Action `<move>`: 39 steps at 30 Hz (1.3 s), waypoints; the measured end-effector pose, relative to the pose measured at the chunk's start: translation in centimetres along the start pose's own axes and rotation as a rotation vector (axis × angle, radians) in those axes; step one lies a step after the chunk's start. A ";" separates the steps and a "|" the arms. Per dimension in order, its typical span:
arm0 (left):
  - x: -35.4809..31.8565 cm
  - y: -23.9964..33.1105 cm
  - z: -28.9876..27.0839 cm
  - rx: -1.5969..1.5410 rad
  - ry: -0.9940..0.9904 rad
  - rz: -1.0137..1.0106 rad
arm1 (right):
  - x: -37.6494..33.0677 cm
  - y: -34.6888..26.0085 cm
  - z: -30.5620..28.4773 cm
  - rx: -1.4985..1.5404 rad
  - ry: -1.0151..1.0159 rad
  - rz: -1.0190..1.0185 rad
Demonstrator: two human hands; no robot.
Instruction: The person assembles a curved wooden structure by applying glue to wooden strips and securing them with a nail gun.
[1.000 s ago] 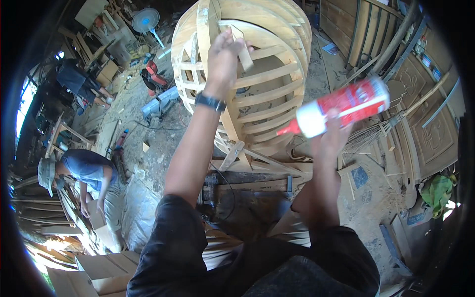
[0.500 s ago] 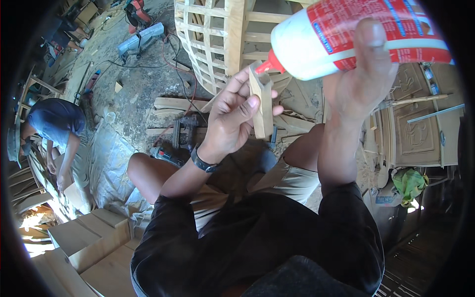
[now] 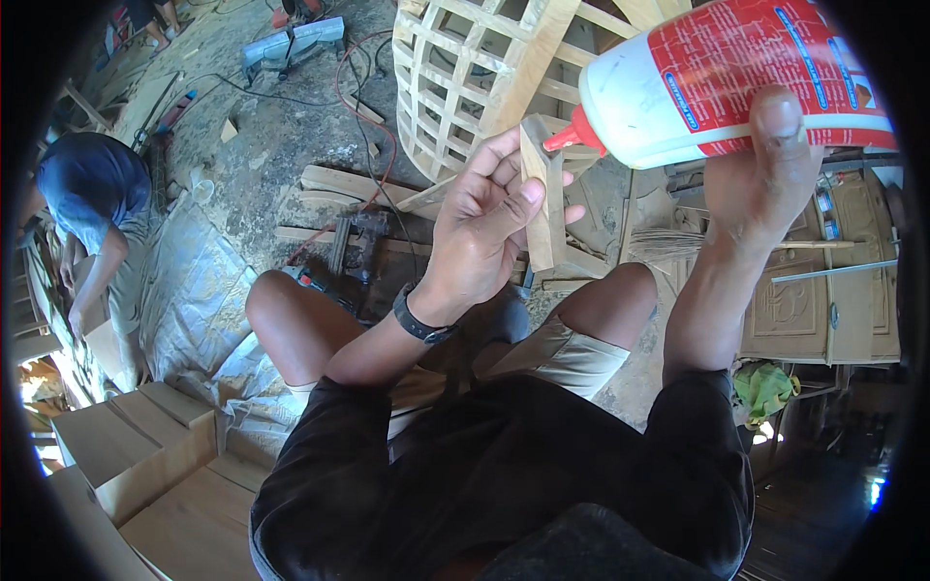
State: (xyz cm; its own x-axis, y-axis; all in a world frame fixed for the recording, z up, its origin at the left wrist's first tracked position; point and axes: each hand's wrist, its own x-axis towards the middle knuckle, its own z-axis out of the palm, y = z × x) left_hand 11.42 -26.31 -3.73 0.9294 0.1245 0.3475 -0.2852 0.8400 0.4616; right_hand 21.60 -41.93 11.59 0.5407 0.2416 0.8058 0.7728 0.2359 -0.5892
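Observation:
My left hand [image 3: 477, 232] is closed round a short, angled wooden block [image 3: 544, 218], thumb on its near face and fingers behind. The block stands roughly upright in front of my knees. My right hand [image 3: 765, 184] grips a large white glue bottle [image 3: 722, 82] with a red label, tipped on its side. The bottle's red nozzle [image 3: 573, 134] points left, its tip at the upper part of the block. Whether it touches the wood, or any glue is coming out, I cannot tell.
A curved wooden lattice frame [image 3: 463, 82] stands just beyond my hands. Wood strips and a power tool [image 3: 360, 254] lie on the floor. Carved wooden panels [image 3: 794, 315] are at the right, wooden boxes [image 3: 160, 436] at the lower left. Another person [image 3: 97, 189] bends over at the left.
The whole view has shifted, and both hands now appear farther right. The nozzle tip sits slightly farther down and right on the block. Both grips stay the same.

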 end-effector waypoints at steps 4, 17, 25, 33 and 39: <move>-0.2 0.3 -0.4 0.021 0.035 0.001 | 0.1 -0.8 2.0 -0.178 -0.025 -0.026; -1.0 1.1 -0.4 0.071 0.057 0.025 | 0.2 -0.7 3.4 0.049 -0.149 -0.039; -1.0 0.3 0.2 0.055 0.074 -0.015 | 0.4 -0.9 0.6 -0.125 -0.190 0.026; -1.2 0.7 -0.2 0.058 0.116 -0.022 | 0.4 0.3 -0.3 -0.107 -0.239 0.104; -1.1 0.7 -0.4 0.072 0.130 -0.004 | 0.0 0.0 1.0 -0.098 -0.177 0.126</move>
State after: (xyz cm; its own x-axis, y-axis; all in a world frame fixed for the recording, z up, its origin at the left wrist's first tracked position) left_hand 10.31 -25.59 -4.13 0.9518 0.1921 0.2393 -0.2928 0.8014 0.5215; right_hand 21.25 -41.03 11.55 0.5747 0.4263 0.6986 0.7365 0.1028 -0.6686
